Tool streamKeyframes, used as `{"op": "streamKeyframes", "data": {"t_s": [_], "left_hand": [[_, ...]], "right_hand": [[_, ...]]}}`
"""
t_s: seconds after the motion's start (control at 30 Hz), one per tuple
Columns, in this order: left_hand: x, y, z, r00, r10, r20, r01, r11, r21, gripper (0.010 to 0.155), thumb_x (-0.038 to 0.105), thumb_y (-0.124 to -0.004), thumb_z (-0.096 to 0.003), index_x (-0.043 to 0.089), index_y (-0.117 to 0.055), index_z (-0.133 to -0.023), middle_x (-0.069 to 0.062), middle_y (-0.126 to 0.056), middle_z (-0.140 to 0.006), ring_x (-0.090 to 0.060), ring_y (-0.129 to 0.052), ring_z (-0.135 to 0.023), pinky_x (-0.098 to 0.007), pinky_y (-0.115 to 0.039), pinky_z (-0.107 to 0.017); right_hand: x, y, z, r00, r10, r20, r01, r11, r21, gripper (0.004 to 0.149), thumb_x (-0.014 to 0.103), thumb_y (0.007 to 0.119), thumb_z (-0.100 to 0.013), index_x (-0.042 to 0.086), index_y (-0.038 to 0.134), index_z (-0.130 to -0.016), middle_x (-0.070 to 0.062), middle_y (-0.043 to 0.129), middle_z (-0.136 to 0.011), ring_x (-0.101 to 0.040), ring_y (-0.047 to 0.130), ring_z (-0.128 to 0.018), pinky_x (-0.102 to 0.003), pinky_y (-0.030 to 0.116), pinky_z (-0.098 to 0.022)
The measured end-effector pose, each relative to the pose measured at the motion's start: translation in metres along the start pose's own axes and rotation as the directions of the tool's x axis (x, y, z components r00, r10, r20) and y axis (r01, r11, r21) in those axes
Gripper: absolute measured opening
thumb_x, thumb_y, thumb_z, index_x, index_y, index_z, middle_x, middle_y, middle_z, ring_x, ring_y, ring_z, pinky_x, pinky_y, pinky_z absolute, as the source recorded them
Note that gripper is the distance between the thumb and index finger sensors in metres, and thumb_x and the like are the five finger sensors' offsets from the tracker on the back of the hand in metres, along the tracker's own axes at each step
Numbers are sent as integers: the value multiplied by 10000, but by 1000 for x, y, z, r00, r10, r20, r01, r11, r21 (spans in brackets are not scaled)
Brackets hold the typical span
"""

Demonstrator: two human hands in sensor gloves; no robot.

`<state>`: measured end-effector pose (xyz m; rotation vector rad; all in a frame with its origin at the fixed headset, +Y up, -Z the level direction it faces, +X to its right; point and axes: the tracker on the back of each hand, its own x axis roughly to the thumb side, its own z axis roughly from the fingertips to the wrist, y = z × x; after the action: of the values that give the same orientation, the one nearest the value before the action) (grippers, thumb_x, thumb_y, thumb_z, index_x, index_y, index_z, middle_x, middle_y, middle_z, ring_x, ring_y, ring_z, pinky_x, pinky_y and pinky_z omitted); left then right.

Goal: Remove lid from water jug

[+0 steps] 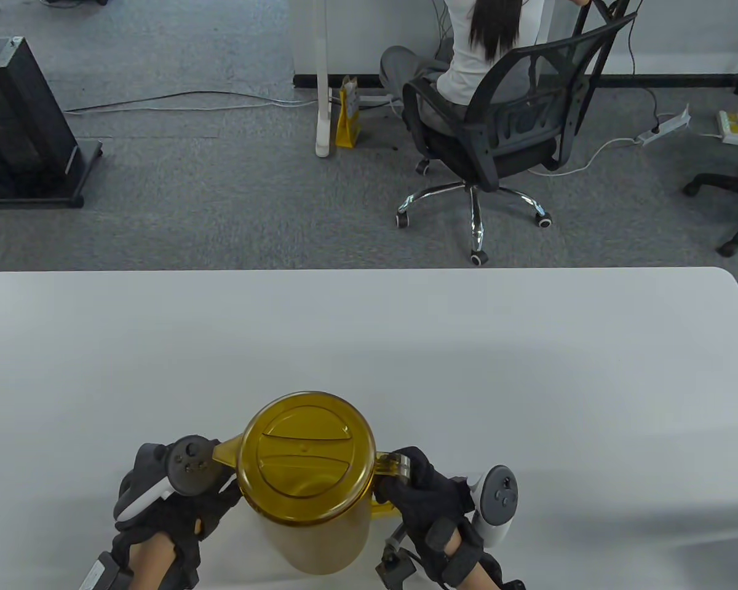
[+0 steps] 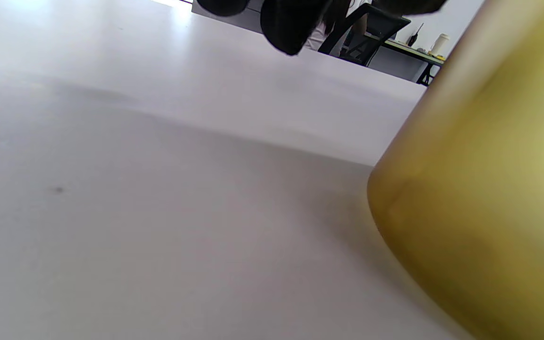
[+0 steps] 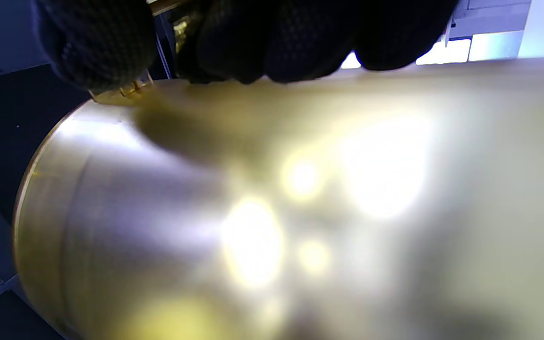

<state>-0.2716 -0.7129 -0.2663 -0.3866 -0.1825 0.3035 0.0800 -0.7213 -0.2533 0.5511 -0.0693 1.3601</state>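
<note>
A translucent yellow water jug [image 1: 323, 541] stands near the table's front edge, its round yellow lid [image 1: 306, 452] seated on top. The spout [image 1: 226, 453] points left and the handle [image 1: 388, 465] points right. My right hand [image 1: 406, 476] grips the handle with curled fingers; in the right wrist view those fingers [image 3: 276, 38] wrap over the jug wall [image 3: 300, 212]. My left hand [image 1: 212, 501] sits beside the jug under the spout, mostly hidden by its tracker. In the left wrist view a fingertip [image 2: 291, 23] hangs free above the table, with the jug body [image 2: 489, 189] just to its right.
The white table [image 1: 406, 344] stretches away beyond the jug, its far edge about mid-frame. Behind it on the grey carpet, a person sits in a black office chair [image 1: 504, 129]. A black cabinet [image 1: 18, 123] stands at the far left.
</note>
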Motion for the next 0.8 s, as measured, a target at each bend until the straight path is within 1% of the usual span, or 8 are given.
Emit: {"op": "streamKeyframes", "data": {"t_s": [0.13, 0.23, 0.33, 0.43, 0.57, 0.67, 0.7, 0.8], "left_hand": [[1, 19, 14, 999, 20, 42, -25, 990, 142, 632, 503, -622, -519, 170, -645, -1055, -218, -461, -1148, -446, -246, -1054, -626, -127, -710], [2, 37, 28, 998, 29, 52, -40, 971, 237, 613, 474, -637, -518, 171, -647, -1051, -204, -472, -1148, -440, -265, -1058, -628, -135, -716], [6, 56, 51, 999, 6, 50, -24, 930, 368, 566, 369, -663, -526, 159, -631, -1050, -181, -464, -1155, -435, -287, -1065, -637, -184, -738], [14, 71, 72, 998, -35, 54, 6, 884, 467, 553, 337, -675, -526, 165, -643, -1051, -171, -500, -1160, -443, -369, -1070, -654, -281, -750], [25, 90, 89, 990, 4, 139, -77, 850, 521, 556, 336, -673, -529, 163, -640, -1056, -173, -499, -1164, -453, -426, -1063, -660, -328, -750], [40, 106, 100, 970, 40, 239, -161, 845, 511, 555, 326, -680, -528, 144, -656, -1052, -191, -509, -1156, -464, -433, -1057, -665, -346, -742], [49, 112, 106, 963, 28, 266, -163, 850, 501, 554, 322, -676, -531, 143, -650, -1055, -191, -496, -1161, -461, -419, -1062, -665, -338, -744], [79, 130, 127, 952, -43, 303, -135, 829, 543, 553, 316, -687, -526, 138, -673, -1050, -193, -525, -1159, -462, -447, -1063, -673, -346, -746]], "right_hand": [[-5, -1, 0, 1000, -23, -13, 23, 1000, 20, 477, 596, 800, -485, 215, 816, -771, -31, 859, -537, -208, 852, -423, -434, 745, -400], [-5, 0, 0, 1000, -24, -11, 24, 1000, 8, 467, 595, 805, -476, 211, 833, -741, -35, 869, -515, -210, 858, -402, -437, 750, -383], [-4, -1, -1, 1000, -24, -15, 25, 999, 40, 464, 596, 799, -482, 209, 829, -737, -39, 867, -515, -213, 857, -402, -440, 748, -386], [-4, -2, -1, 1000, -15, -5, 15, 999, 44, 465, 595, 795, -486, 202, 825, -734, -44, 866, -512, -216, 858, -396, -444, 749, -382], [-5, -2, -2, 1000, -11, 7, 11, 999, 43, 468, 595, 792, -490, 192, 827, -725, -49, 869, -497, -216, 860, -377, -445, 753, -365], [-5, -1, -3, 1000, -7, 20, 7, 999, 36, 465, 594, 794, -484, 192, 828, -716, -43, 871, -483, -205, 863, -357, -434, 762, -343], [-5, -2, -3, 1000, -11, 22, 11, 999, 33, 464, 591, 798, -479, 190, 833, -711, -43, 873, -477, -205, 864, -349, -433, 764, -336], [-5, -1, -4, 1000, -17, 18, 16, 999, 44, 463, 586, 800, -478, 187, 832, -710, -47, 873, -475, -208, 863, -348, -437, 762, -336]]}}
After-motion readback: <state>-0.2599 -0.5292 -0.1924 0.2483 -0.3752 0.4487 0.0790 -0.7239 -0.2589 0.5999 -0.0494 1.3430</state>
